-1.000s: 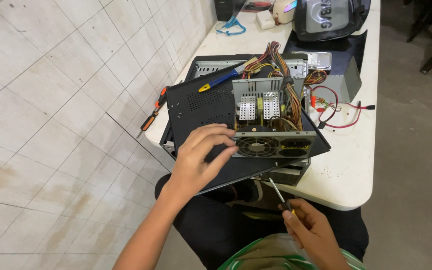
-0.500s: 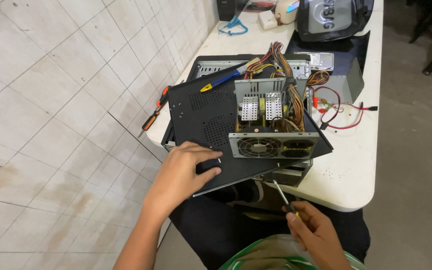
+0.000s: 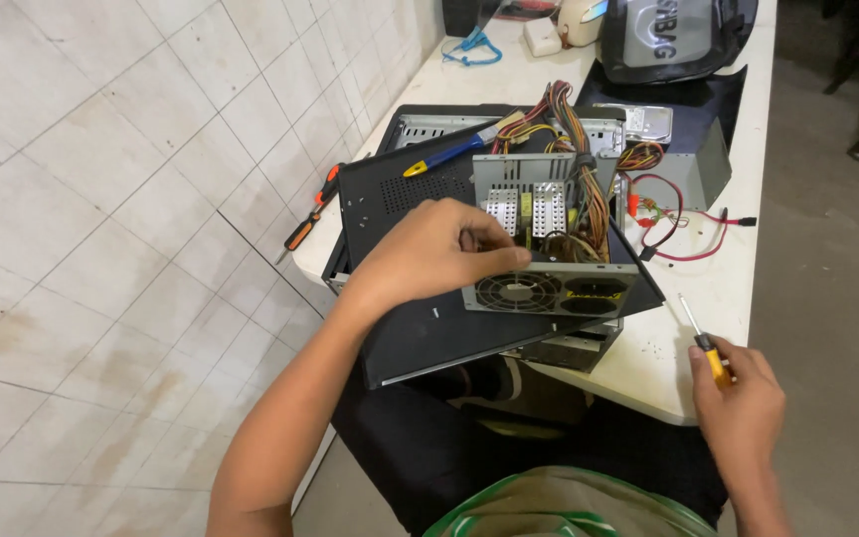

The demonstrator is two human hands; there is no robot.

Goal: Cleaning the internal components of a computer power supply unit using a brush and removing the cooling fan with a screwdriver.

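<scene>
Gripping the near left corner of an opened power supply unit [image 3: 549,239], the person's left hand [image 3: 429,254] has its fingers curled and pressed against the metal housing just above the round fan grille. The unit, its lid off and its heat sinks and bundled coloured wires [image 3: 574,124] exposed, sits on a black computer case panel [image 3: 400,298] that overhangs the near edge of a white table [image 3: 718,298].

At four o'clock from the unit, the right hand [image 3: 738,398] is closed in a fist around the yellow and black handle of a small screwdriver [image 3: 703,338], whose thin shaft points up toward eleven o'clock over the table edge, well apart from the unit.

At eleven o'clock from the power supply, a blue and yellow tool [image 3: 444,154] lies across the panel. An orange-handled screwdriver [image 3: 310,214] rests at nine o'clock, by the panel's left edge. Red wires [image 3: 673,229] trail across the table at three o'clock. Farther back, at twelve o'clock, stand a dark bag [image 3: 678,40] and a blue cable [image 3: 471,45]. A white tiled wall [image 3: 101,199] fills the left side of the view.
</scene>
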